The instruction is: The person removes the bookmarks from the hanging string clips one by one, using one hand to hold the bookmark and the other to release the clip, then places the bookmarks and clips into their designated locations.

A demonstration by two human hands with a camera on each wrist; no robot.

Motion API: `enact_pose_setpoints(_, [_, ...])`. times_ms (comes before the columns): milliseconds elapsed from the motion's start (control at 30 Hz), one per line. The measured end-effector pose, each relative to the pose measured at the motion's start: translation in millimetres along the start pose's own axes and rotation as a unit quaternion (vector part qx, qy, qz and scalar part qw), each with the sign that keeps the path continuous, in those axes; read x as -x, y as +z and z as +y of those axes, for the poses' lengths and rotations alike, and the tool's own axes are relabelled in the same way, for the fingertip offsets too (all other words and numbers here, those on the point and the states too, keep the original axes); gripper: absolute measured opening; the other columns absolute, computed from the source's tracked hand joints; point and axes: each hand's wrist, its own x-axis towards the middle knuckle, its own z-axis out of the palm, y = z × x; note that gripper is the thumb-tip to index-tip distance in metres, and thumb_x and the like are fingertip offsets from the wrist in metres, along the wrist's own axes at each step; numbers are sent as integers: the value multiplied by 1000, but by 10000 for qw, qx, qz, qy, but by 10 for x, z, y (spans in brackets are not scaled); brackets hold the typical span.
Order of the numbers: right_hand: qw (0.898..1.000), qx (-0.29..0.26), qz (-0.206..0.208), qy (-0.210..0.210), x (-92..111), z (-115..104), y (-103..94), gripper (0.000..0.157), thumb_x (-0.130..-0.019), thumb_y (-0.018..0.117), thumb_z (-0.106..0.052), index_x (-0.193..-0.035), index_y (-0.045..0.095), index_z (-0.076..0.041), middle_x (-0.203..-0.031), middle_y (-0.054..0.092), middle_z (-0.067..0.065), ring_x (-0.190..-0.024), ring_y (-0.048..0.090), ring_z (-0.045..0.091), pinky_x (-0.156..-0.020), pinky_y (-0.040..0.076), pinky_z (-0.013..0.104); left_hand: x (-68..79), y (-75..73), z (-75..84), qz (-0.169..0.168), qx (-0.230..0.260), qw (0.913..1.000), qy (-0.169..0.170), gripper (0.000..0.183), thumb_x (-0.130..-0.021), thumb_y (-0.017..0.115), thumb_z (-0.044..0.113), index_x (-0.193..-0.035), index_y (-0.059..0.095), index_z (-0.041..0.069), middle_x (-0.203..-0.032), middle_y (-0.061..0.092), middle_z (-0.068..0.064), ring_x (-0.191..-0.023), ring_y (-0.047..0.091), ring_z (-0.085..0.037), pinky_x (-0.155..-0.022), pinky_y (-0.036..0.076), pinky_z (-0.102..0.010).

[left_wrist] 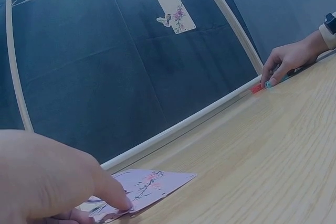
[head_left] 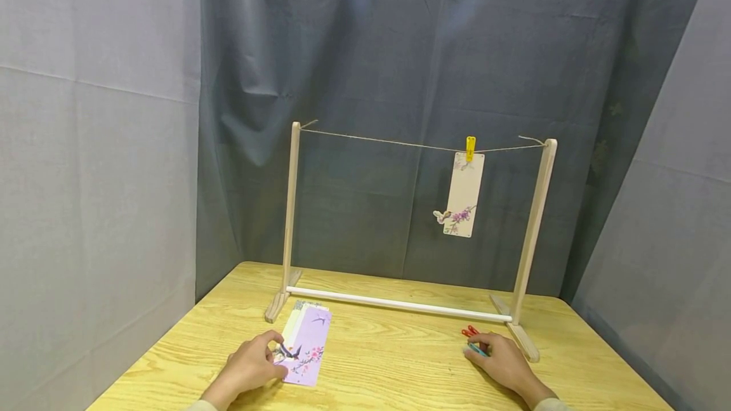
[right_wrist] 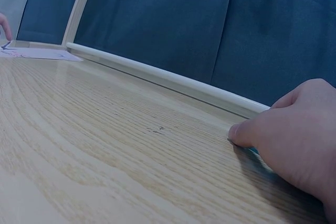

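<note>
My left hand (head_left: 251, 363) pinches the left side of a lilac bookmark (head_left: 311, 335) printed with pink blossoms and a dark swallow, thumb at its lower edge. A cream bookmark (head_left: 295, 319) lies partly hidden beneath it. On the right of the table, my right hand (head_left: 505, 360) holds a blue clothespin (head_left: 477, 350) between thumb and fingers, low at the tabletop; the hand covers most of it in the right wrist view. Red clothespins (head_left: 470, 331) lie just beyond those fingertips. Another cream bookmark (head_left: 464, 195) hangs from a string under a yellow clothespin (head_left: 471, 148).
A wooden stand with two posts (head_left: 290, 208) carries the string (head_left: 382, 140) across its top. Its white bottom bar (head_left: 394, 303) runs along the back of the wooden table (head_left: 388, 366). Grey curtains (head_left: 365, 49) surround the table at the back and sides.
</note>
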Motion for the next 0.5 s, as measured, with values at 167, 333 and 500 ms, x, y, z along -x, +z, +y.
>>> enact_pose_setpoints(167, [10000,42,-50,27,4,-2,1,33,-91,81,-38,-110,79,-11,-80,58,-11,-73,51,9,-69,49,33,2,-1,0,-39,24,10000,-28,55,-75,89,20,-123,65,8,-76,55,0,-67,50,-19,-74,39,-51])
enact_pose_setpoints(333, [10000,13,-45,15,7,-7,-1,34,-90,81,-37,-110,79,-10,-79,57,-11,-72,50,8,-67,47,32,0,-1,-6,-33,14,10000,-26,56,-75,90,21,-124,65,8,-75,54,0,-65,50,-19,-71,38,-46])
enact_pose_setpoints(500, [10000,33,11,11,-3,-10,-3,34,-89,82,-38,-109,79,-11,-78,56,-11,-72,49,9,-67,47,32,0,-7,-6,-31,67,10000,-30,57,-75,90,20,-125,65,7,-75,54,0,-65,49,-19,-68,36,-41])
